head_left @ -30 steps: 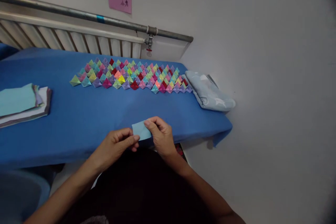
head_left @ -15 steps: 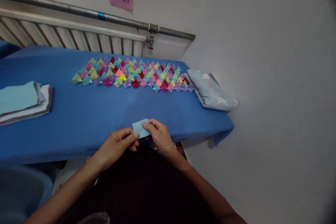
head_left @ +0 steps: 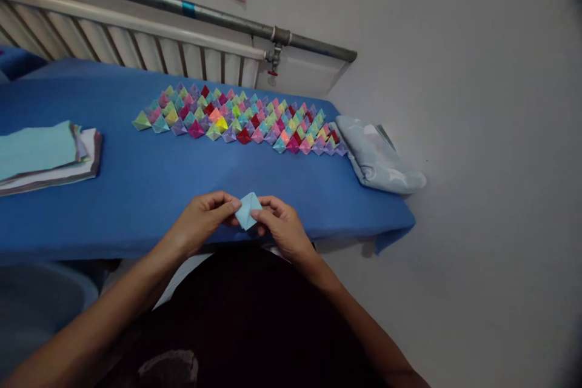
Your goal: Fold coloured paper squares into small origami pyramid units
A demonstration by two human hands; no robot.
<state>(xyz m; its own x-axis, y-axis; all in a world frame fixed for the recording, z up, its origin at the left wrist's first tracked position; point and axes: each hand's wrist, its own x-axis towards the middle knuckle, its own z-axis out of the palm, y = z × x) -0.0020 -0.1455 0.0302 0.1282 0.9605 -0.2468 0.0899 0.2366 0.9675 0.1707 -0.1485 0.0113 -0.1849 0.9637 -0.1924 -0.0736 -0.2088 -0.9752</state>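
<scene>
Between my two hands is a small folded piece of light-blue paper (head_left: 248,208), turned like a diamond with a crease down its middle. My left hand (head_left: 210,213) pinches its left corner, thumb on top. On the right side, my right hand (head_left: 282,225) grips the lower right edge, its thumb lying on the paper's face; the fingers behind are partly hidden. Beyond the hands, rows of folded paper pieces (head_left: 244,135) in many colours stand on the blue cloth (head_left: 150,194).
At the left lies a stack of paper sheets (head_left: 36,148), light blue on top. A folded pale blue cloth (head_left: 382,157) rests against the wall at right. Behind stand a radiator (head_left: 145,54) and a metal pipe (head_left: 227,19). A blue tub (head_left: 50,303) is low at left.
The light-blue paper has turned from a flat rectangle to a diamond facing me, and both hands have shifted their grip on it. The whole view has tilted slightly.
</scene>
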